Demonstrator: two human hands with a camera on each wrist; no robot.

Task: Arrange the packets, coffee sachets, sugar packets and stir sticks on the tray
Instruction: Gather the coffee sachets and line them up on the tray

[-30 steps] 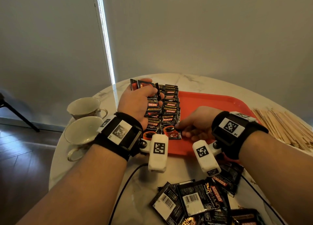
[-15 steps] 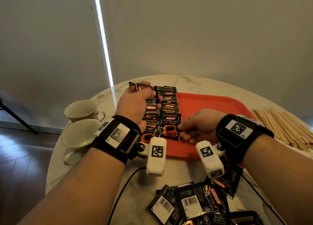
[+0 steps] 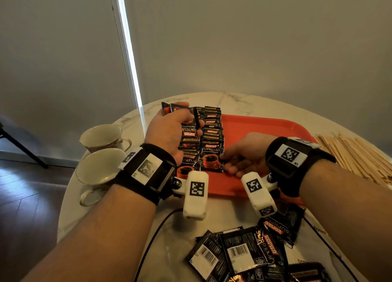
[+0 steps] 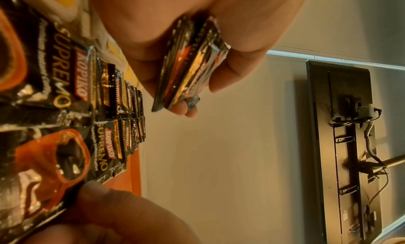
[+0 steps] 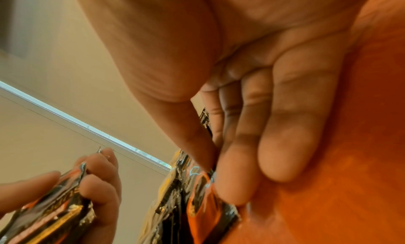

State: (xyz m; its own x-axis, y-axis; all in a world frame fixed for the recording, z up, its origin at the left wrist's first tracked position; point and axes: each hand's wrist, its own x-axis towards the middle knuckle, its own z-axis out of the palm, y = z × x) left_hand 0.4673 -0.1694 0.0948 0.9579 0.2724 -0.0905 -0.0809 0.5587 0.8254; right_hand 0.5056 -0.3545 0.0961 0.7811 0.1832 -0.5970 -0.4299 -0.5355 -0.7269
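Observation:
A red tray (image 3: 265,128) lies on the marble table and carries two overlapping rows of black coffee sachets (image 3: 212,131) along its left side. My left hand (image 3: 186,117) hovers over the left row and grips a small stack of sachets (image 3: 180,110), seen edge-on in the left wrist view (image 4: 188,66). My right hand (image 3: 224,161) rests low on the tray. Its thumb and fingertips (image 5: 232,183) pinch the right edge of the nearest sachet (image 3: 211,160) of the right row, which lies flat on the tray.
Two empty teacups (image 3: 101,137) (image 3: 99,169) stand left of the tray. Wooden stir sticks (image 3: 356,154) lie in a heap at the right. Loose sachets (image 3: 244,256) are piled at the near table edge beside a black cable (image 3: 152,239).
Little differs. My right hand stays at the nearest sachet's right edge and has drawn back slightly to the right. The left hand keeps its stack above the left row.

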